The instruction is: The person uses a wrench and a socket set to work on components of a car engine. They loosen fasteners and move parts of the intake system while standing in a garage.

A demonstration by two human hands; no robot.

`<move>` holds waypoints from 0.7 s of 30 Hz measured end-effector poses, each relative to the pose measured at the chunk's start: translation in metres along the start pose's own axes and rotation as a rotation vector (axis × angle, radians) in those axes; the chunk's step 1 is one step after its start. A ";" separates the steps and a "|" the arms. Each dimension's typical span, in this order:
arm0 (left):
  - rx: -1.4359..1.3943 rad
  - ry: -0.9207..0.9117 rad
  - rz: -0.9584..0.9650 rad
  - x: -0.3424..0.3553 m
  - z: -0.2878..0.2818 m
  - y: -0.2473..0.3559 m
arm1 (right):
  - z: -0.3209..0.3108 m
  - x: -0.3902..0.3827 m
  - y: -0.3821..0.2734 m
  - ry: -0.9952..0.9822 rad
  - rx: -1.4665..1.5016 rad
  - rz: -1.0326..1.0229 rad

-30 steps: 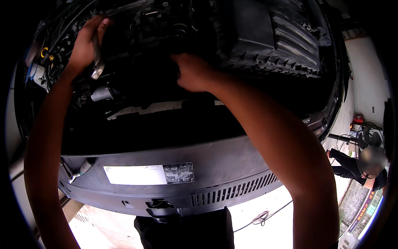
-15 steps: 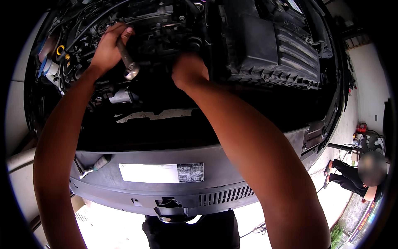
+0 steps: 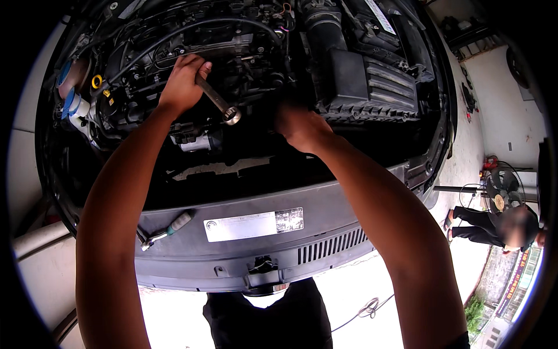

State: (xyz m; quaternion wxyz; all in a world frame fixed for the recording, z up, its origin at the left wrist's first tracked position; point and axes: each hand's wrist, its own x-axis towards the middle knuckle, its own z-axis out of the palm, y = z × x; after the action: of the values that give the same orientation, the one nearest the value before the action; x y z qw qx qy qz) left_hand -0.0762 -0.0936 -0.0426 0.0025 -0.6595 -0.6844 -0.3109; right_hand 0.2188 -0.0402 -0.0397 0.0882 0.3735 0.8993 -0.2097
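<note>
My left hand (image 3: 183,83) is closed on the shank of a steel wrench (image 3: 217,100) over the engine (image 3: 203,43), the wrench's ring end tilted down toward the right. My right hand (image 3: 305,129) reaches into a dark gap just left of and below the black ribbed air filter box (image 3: 383,90); its fingers are lost in shadow and blur, so I cannot tell what they touch. Below both hands lies a silver cylindrical part (image 3: 197,143).
On the grey front panel (image 3: 256,198) rest a ratchet-like tool (image 3: 158,235) and a label. Fluid caps (image 3: 72,104) sit at the engine's left. At the right, another person (image 3: 482,224) in dark clothes is near a standing fan (image 3: 500,189). A cable (image 3: 366,308) lies on the floor.
The view has shifted, showing more of the engine. My left hand, still holding the wrench, has moved rightward and down in the picture; my right hand also appears slightly further right and lower.
</note>
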 end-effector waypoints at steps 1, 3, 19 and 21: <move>0.015 -0.007 -0.005 0.000 0.000 0.000 | -0.007 -0.009 0.004 0.003 0.059 -0.037; 0.014 -0.008 -0.001 0.001 -0.001 0.004 | 0.000 -0.015 0.022 0.120 0.157 -0.064; 0.005 -0.012 -0.032 0.006 0.000 0.009 | 0.005 -0.020 0.007 0.094 0.019 0.029; 0.012 0.000 -0.027 0.010 0.004 0.014 | 0.001 -0.028 0.008 -0.014 0.096 0.066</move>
State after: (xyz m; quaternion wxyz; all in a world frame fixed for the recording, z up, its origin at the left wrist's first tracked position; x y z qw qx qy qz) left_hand -0.0633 -0.0839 -0.0353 0.0021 -0.6500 -0.6953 -0.3067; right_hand 0.2443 -0.0536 -0.0340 0.0832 0.4053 0.8748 -0.2522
